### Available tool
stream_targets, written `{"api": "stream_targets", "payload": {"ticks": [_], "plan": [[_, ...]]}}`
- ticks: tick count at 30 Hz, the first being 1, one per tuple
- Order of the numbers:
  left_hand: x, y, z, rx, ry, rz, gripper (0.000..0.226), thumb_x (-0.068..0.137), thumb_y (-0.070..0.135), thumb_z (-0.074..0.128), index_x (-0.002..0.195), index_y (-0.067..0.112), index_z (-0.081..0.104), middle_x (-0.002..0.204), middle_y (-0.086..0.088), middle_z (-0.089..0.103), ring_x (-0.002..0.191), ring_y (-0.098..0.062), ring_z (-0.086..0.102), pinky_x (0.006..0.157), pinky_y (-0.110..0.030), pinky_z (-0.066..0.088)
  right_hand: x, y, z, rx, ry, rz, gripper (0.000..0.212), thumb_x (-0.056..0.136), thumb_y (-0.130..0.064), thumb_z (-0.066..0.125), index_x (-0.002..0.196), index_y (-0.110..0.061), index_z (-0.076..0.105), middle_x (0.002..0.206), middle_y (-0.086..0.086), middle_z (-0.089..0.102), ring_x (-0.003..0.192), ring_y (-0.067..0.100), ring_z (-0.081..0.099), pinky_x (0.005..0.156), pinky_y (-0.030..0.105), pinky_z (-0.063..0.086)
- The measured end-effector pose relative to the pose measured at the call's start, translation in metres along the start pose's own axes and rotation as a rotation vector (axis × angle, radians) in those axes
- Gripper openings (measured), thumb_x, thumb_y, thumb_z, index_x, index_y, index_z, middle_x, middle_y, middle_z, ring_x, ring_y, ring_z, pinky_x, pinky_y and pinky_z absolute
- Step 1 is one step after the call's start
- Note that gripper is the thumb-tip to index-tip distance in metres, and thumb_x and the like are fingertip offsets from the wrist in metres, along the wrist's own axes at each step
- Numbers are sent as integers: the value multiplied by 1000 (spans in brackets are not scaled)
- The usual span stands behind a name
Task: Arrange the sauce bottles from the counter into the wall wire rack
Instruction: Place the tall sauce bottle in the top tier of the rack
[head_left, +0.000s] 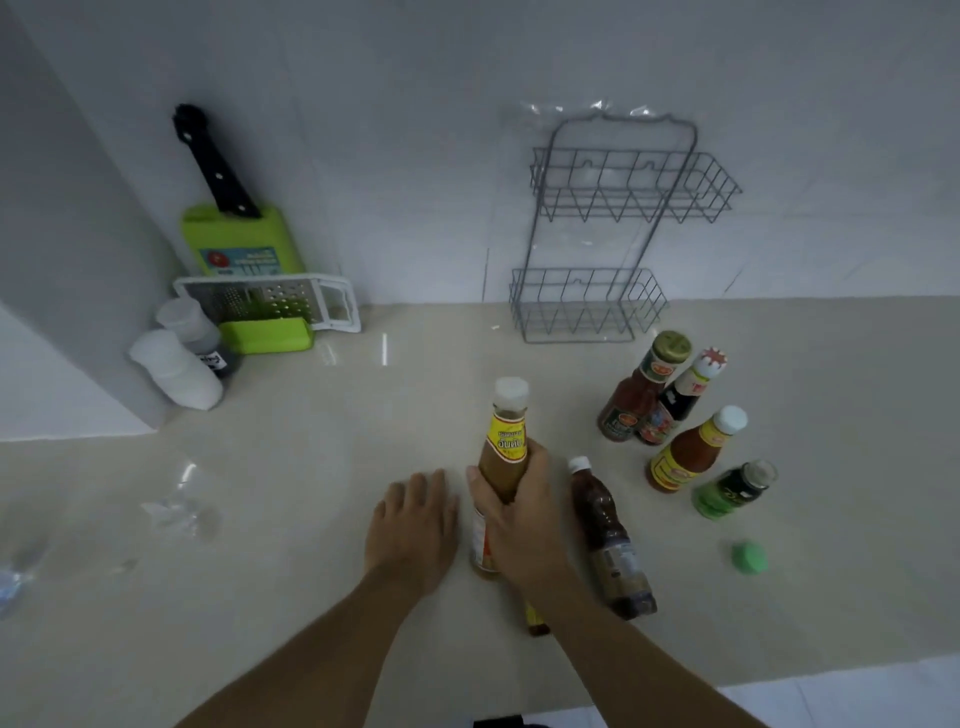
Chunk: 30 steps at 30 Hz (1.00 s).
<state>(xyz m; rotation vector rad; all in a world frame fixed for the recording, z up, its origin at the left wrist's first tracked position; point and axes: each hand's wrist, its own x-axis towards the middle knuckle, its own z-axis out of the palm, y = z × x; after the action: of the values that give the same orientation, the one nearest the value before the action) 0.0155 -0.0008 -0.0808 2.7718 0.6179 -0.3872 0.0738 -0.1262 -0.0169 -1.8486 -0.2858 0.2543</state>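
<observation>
My right hand (519, 512) is wrapped around a tall brown sauce bottle (506, 441) with a white cap and a yellow label, upright on the counter. My left hand (413, 525) lies flat on the counter just left of it, fingers apart, holding nothing. A dark bottle (610, 540) stands right of my right hand. Farther right stand a red bottle with a gold cap (641, 389), a dark bottle with a red-white cap (678, 402), an orange-red bottle (693, 452) and a small green bottle (732, 491). The grey wire rack (623, 228) hangs on the wall with both shelves empty.
A green cutting board with a black-handled knife (221, 171), a grater (270, 306) and white shakers (174, 366) sit at the back left by a grey wall corner. A loose green cap (749, 557) lies at the right. Crumpled clear plastic (176, 512) lies at the left.
</observation>
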Motion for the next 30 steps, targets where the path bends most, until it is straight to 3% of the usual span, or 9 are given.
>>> {"api": "stream_targets", "payload": {"ticks": [2, 5, 11, 15, 18, 21, 24, 27, 30], "plan": [[11, 10, -20, -41, 24, 15, 65, 100, 50, 8, 156, 19, 18, 155, -5, 35, 137, -29, 36, 113, -38, 31, 21, -17, -10, 18, 14, -42, 43, 87, -24, 72, 120, -15, 45, 91, -12, 59, 79, -7, 60, 68, 12, 48], [33, 31, -59, -120, 57, 8, 64, 103, 50, 16, 158, 17, 12, 160, -7, 27, 143, -29, 30, 118, -38, 24, 63, -49, -28, 82, 64, -127, 45, 86, -27, 73, 119, -17, 45, 90, -6, 62, 77, 4, 62, 68, 26, 54], [90, 86, -152, -202, 156, 75, 66, 104, 50, 17, 159, 15, 6, 164, -10, 17, 149, -28, 21, 120, -39, 18, 156, -125, -79, 131, 96, -300, 46, 88, -23, 71, 121, -12, 41, 95, 0, 59, 78, 7, 61, 65, 15, 51], [128, 121, -205, -286, 252, 156, 66, 105, 45, 24, 158, 12, 5, 164, -12, 16, 148, -30, 22, 119, -42, 22, 211, -167, -107, 175, 74, -356, 46, 90, -19, 69, 122, -11, 37, 99, 2, 57, 83, 12, 61, 67, 16, 53], [154, 140, -238, -351, 234, 190, 70, 104, 38, 32, 158, 13, -3, 166, -12, 4, 151, -30, 13, 122, -42, 19, 247, -192, -122, 201, 38, -365, 47, 90, -10, 65, 124, -14, 32, 99, -1, 54, 83, 7, 59, 66, 15, 51], [171, 154, -260, -447, 175, 208, 75, 100, 35, 35, 158, 18, -10, 167, -8, -4, 153, -29, 4, 123, -42, 13, 278, -206, -130, 167, -7, -404, 54, 87, -10, 64, 127, -16, 27, 109, 7, 52, 94, 18, 59, 78, 30, 55], [177, 161, -271, -515, 58, 195, 73, 104, 26, 33, 155, 12, -18, 166, -7, -14, 153, -24, -2, 120, -31, 6, 298, -210, -128, 111, -46, -462, 59, 86, -11, 60, 131, -12, 22, 115, 13, 48, 101, 24, 56, 85, 40, 54], [178, 163, -270, -584, 4, 195, 73, 104, 22, 33, 154, 13, -21, 166, -9, -7, 151, -27, 15, 113, -23, 18, 314, -207, -120, 79, -55, -491, 58, 91, -7, 60, 132, -9, 19, 120, 15, 47, 106, 23, 55, 87, 34, 53], [181, 161, -266, -641, 13, 186, 75, 101, 21, 34, 156, 18, -18, 163, -16, 21, 132, -38, 47, 99, -32, 41, 326, -201, -111, 47, -85, -472, 60, 94, -10, 60, 136, -8, 17, 123, 13, 48, 113, 24, 54, 89, 24, 49]]}}
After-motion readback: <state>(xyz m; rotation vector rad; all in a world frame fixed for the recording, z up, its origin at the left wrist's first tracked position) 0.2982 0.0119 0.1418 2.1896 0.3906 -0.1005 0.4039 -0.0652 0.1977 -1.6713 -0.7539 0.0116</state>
